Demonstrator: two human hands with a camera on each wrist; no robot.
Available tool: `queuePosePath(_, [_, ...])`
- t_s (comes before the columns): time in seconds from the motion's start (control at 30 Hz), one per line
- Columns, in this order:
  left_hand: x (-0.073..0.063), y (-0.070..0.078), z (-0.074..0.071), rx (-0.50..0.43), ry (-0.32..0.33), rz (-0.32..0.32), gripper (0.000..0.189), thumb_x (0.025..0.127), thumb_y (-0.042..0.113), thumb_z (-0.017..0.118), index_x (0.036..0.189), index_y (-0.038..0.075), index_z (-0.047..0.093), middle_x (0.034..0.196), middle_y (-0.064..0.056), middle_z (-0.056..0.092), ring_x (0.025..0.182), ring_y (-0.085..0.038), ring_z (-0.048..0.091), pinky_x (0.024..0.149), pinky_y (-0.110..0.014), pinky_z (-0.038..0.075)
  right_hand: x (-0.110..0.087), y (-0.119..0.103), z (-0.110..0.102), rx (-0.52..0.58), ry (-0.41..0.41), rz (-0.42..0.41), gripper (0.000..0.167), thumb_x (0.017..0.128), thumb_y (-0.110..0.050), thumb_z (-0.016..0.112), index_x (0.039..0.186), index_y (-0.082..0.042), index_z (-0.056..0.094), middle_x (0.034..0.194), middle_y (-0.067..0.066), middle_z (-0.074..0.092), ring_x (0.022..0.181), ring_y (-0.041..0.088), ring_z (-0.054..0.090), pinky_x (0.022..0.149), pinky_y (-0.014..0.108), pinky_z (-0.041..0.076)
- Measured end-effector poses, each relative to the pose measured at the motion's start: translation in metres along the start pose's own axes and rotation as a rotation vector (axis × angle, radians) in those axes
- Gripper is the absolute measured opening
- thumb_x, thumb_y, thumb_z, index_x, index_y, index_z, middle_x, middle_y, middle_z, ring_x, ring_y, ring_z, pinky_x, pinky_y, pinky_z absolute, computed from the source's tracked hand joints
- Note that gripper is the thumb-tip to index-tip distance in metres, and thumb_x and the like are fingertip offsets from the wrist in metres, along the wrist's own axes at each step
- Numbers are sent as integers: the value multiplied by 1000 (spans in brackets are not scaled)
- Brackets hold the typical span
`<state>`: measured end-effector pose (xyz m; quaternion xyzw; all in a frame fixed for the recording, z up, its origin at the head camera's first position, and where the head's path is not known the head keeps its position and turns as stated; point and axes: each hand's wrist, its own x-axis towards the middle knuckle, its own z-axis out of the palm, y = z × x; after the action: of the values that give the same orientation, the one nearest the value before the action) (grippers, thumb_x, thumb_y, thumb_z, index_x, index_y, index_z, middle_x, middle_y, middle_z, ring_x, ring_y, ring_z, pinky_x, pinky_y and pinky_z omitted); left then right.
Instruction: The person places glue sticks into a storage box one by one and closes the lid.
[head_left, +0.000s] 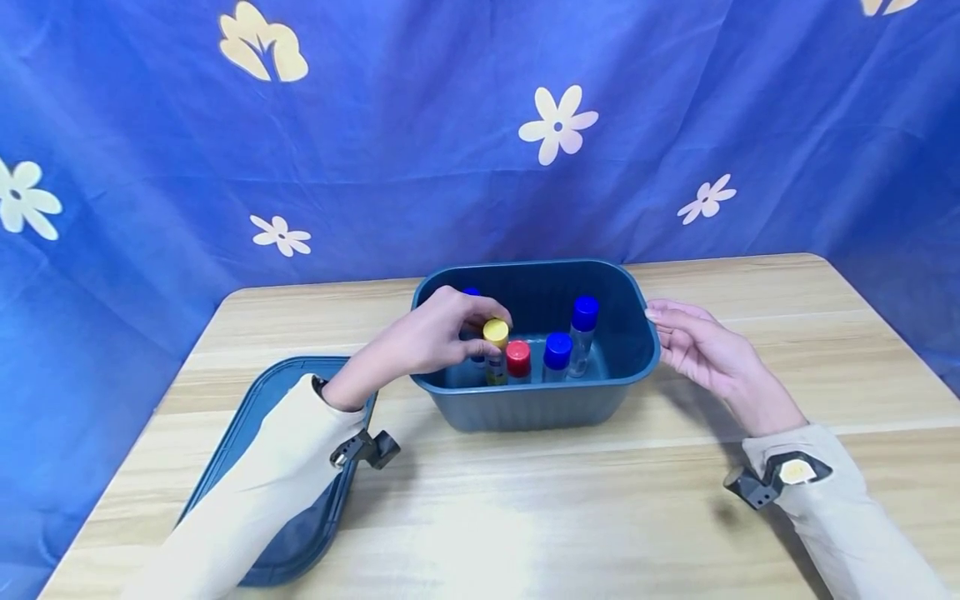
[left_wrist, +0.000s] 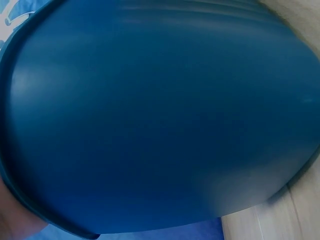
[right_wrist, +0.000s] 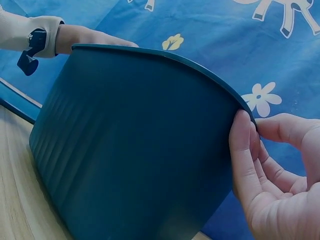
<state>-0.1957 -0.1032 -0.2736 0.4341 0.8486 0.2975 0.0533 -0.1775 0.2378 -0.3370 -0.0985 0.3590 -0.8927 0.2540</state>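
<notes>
Inside a dark blue plastic bin [head_left: 517,408], my left hand [head_left: 438,333] grips a small bottle with a yellow cap [head_left: 496,332], thumb and fingers on either side of it. Right beside that stands a red-capped bottle [head_left: 518,358]. Two clear bottles with blue caps, a nearer one [head_left: 557,352] and a farther one [head_left: 585,315], stand toward the right. Another blue cap [head_left: 472,292] shows partly behind my left hand. My right hand [head_left: 701,346] pinches the bin's right rim; in the right wrist view its fingers [right_wrist: 243,145] lie against the outer wall.
A flat blue lid [head_left: 300,542] lies at the left of the wooden table [head_left: 600,517], partly under my left forearm. Behind the table hangs a blue curtain [head_left: 420,167] with pale flowers, close to the bin's far side.
</notes>
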Motion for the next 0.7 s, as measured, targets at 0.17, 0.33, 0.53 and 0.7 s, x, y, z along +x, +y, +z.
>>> queuePosePath(0.17, [1, 0, 1, 29, 15, 15, 27, 84, 6, 75, 108, -1, 67, 94, -6, 69, 83, -16, 66, 78, -29, 57, 0, -1, 0, 10, -9, 0, 24, 101, 4, 39, 104, 5, 63, 96, 16, 69, 87, 21, 68, 78, 30, 58])
queuePosePath(0.33, [1, 0, 1, 49, 32, 15, 27, 83, 6, 75, 109, 0, 67, 92, -5, 69, 78, -15, 63, 71, -32, 57, -1, -1, 0, 8, -12, -9, 25, 101, 4, 38, 105, 5, 63, 95, 16, 69, 87, 21, 68, 78, 31, 58])
queuePosePath(0.53, [0, -1, 2, 26, 41, -25, 28, 84, 4, 74, 110, -1, 67, 97, -8, 69, 85, -17, 67, 79, -28, 57, 0, 0, -1, 7, -13, -4, 25, 101, 3, 38, 105, 6, 63, 95, 16, 69, 87, 21, 68, 78, 31, 58])
queuePosePath(0.7, [-1, -2, 3, 11, 72, -44, 27, 83, 4, 74, 109, 0, 68, 100, -8, 69, 88, -18, 67, 83, -29, 56, 1, 0, 0, 16, -8, -1, 24, 101, 4, 38, 104, 6, 63, 95, 16, 68, 87, 21, 68, 78, 30, 58])
